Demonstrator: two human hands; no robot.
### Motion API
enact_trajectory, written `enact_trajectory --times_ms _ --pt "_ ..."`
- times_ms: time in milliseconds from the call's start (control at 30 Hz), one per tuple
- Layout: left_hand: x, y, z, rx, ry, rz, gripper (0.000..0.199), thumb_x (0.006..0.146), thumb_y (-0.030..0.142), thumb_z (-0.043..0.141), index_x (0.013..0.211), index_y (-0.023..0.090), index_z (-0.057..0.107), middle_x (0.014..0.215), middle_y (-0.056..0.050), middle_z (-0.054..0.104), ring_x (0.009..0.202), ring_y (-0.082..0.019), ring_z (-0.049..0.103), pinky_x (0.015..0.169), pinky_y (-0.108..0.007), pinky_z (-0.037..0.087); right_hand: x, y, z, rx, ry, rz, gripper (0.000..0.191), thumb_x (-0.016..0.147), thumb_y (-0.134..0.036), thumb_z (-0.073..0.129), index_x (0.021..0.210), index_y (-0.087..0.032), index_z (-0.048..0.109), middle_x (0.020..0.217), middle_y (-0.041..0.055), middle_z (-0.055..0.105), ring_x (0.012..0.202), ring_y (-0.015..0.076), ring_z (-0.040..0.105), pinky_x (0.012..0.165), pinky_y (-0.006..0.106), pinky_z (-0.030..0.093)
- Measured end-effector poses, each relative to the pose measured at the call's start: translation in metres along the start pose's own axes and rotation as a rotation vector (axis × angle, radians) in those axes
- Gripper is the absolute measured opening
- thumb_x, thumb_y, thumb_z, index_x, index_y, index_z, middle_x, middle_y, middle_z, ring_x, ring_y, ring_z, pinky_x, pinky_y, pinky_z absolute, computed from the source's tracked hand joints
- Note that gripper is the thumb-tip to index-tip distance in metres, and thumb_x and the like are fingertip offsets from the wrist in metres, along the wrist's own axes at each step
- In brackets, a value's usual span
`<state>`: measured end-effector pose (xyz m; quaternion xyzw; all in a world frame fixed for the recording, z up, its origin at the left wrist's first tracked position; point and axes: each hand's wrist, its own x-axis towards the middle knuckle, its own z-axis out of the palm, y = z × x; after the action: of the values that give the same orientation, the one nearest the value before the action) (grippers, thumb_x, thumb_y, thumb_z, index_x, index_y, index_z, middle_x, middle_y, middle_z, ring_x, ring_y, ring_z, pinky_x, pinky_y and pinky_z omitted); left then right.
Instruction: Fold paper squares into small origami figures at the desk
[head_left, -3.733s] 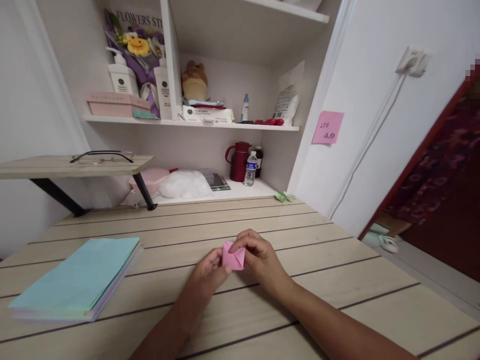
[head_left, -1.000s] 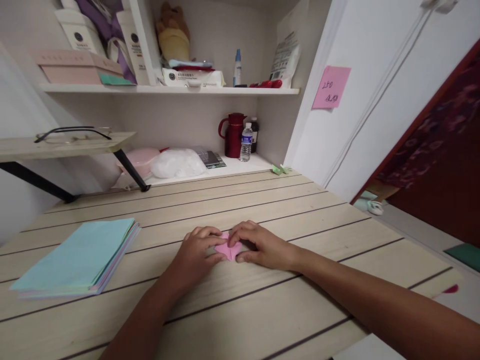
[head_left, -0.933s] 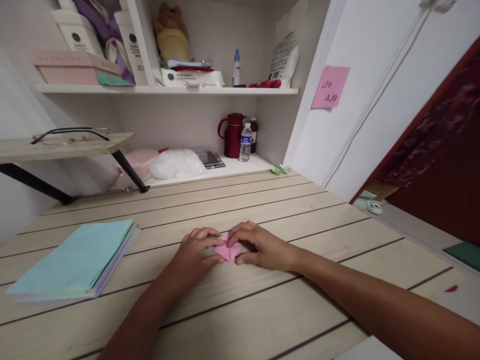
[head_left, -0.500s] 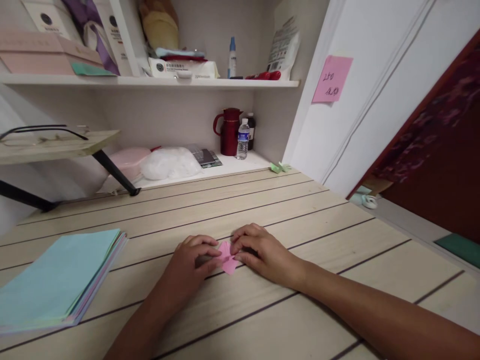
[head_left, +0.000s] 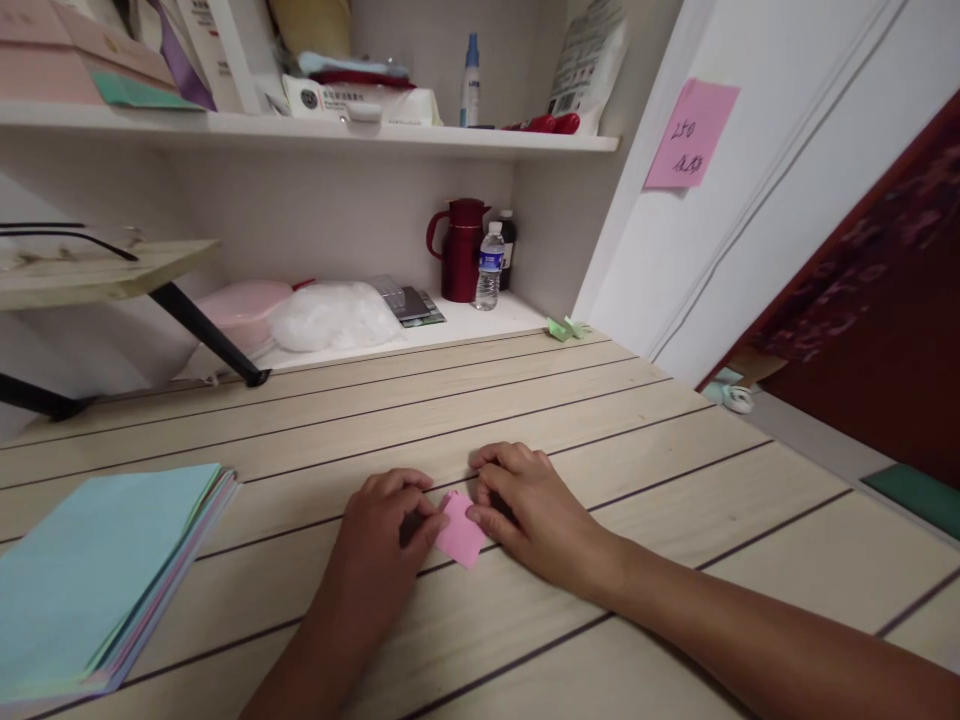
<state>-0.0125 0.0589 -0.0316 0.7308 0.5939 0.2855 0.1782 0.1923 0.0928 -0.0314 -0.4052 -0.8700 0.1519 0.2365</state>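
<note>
A small folded pink paper (head_left: 462,536) lies on the wood-plank table (head_left: 652,640) between my two hands. The thumb of my left hand (head_left: 390,530) presses on its left edge, with the index finger curled just above. On the other side, my right hand (head_left: 532,510) has its thumb at the paper's right edge and its fingers bent towards the tabletop. The paper's top shows small creases, and its lower part ends in a pointed corner.
A stack of coloured paper (head_left: 112,570) lies at the left. Green folded paper (head_left: 566,328) sits at the table's back edge. Behind stand a red jug (head_left: 462,250), a water bottle (head_left: 490,268) and a black-legged wooden stand (head_left: 112,272).
The pink paper shows a broader, flatter lower part, and more of it is visible between my hands. My fingertips have drawn back slightly from its top. The camera view has shifted.
</note>
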Motion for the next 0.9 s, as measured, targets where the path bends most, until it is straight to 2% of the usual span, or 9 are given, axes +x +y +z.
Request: enact_trajectory --times_ms 167,333,467,533,633,733,767,833,900 --pt "0.000 -0.001 0.005 0.108 0.036 -0.019 0.009 0.078 0.022 0.065 0.069 0.021 0.063 0.112 -0.005 0.064 0.106 -0.026 0.055 0.092 -0.045 0.041 0.001 0.002 0.001 -0.038 -0.013 -0.007 0.012 0.087 -0.028 0.065 0.093 -0.022 0.056 0.113 0.0065 0.060 0.104 0.0255 0.053 0.087 0.043 0.039" --pt "-0.002 0.000 0.007 0.248 0.055 -0.044 0.019 0.079 0.028 0.067 0.065 0.020 0.057 0.118 -0.007 0.063 0.109 -0.029 0.055 0.090 -0.047 0.040 0.000 0.005 0.002 -0.006 0.010 -0.036 0.025 0.086 -0.022 0.065 0.109 -0.024 0.055 0.124 0.0095 0.055 0.115 0.0265 0.049 0.090 0.043 0.040" --pt "-0.002 0.004 0.006 0.302 0.063 -0.051 0.022 0.081 0.030 0.065 0.063 0.020 0.055 0.119 -0.007 0.063 0.110 -0.029 0.055 0.090 -0.048 0.040 -0.002 0.007 0.004 -0.034 0.017 -0.138 0.039 0.090 -0.017 0.058 0.125 -0.033 0.056 0.133 0.0087 0.049 0.119 0.0250 0.049 0.091 0.042 0.041" --pt "-0.002 0.005 0.007 0.312 0.075 -0.048 0.023 0.080 0.029 0.065 0.062 0.020 0.054 0.119 -0.007 0.064 0.109 -0.029 0.056 0.089 -0.048 0.041 -0.003 0.007 0.006 -0.095 0.023 -0.173 0.038 0.093 -0.017 0.054 0.124 -0.037 0.060 0.133 0.0076 0.050 0.114 0.0239 0.053 0.090 0.042 0.041" --pt "-0.003 0.003 0.007 0.290 0.096 -0.036 0.021 0.079 0.026 0.065 0.062 0.020 0.053 0.117 -0.007 0.065 0.108 -0.030 0.057 0.089 -0.048 0.042 -0.004 0.006 0.007 -0.195 0.011 -0.175 0.034 0.095 -0.020 0.051 0.122 -0.038 0.064 0.132 0.0075 0.055 0.112 0.0257 0.053 0.088 0.043 0.040" --pt "-0.006 -0.003 0.003 0.199 0.108 0.014 0.005 0.081 0.023 0.061 0.076 0.022 0.061 0.114 -0.006 0.066 0.108 -0.028 0.057 0.090 -0.047 0.043 -0.006 0.004 0.003 -0.216 -0.040 -0.187 0.037 0.095 -0.021 0.052 0.127 -0.036 0.061 0.135 0.0072 0.056 0.115 0.0269 0.050 0.090 0.044 0.040" --pt "-0.008 -0.005 0.001 0.153 0.102 0.042 0.006 0.083 0.023 0.059 0.085 0.023 0.064 0.113 -0.006 0.066 0.108 -0.026 0.058 0.091 -0.046 0.043 -0.006 0.003 0.000 -0.206 -0.055 -0.191 0.037 0.095 -0.022 0.052 0.129 -0.035 0.060 0.135 0.0070 0.056 0.116 0.0268 0.049 0.091 0.043 0.040" --pt "-0.010 -0.009 -0.004 0.073 0.073 0.101 0.022 0.086 0.023 0.053 0.104 0.026 0.066 0.112 -0.005 0.066 0.108 -0.024 0.058 0.094 -0.044 0.044 -0.008 0.003 -0.004 -0.174 -0.070 -0.189 0.036 0.096 -0.026 0.052 0.130 -0.035 0.059 0.136 0.0069 0.056 0.117 0.0261 0.048 0.093 0.044 0.040" --pt "-0.012 -0.010 -0.009 0.045 0.039 0.140 0.029 0.089 0.023 0.049 0.111 0.028 0.066 0.113 -0.004 0.066 0.107 -0.022 0.059 0.094 -0.042 0.045 -0.009 0.003 -0.007 -0.143 -0.069 -0.176 0.034 0.097 -0.030 0.051 0.129 -0.034 0.060 0.136 0.0071 0.055 0.118 0.0254 0.048 0.094 0.044 0.039"
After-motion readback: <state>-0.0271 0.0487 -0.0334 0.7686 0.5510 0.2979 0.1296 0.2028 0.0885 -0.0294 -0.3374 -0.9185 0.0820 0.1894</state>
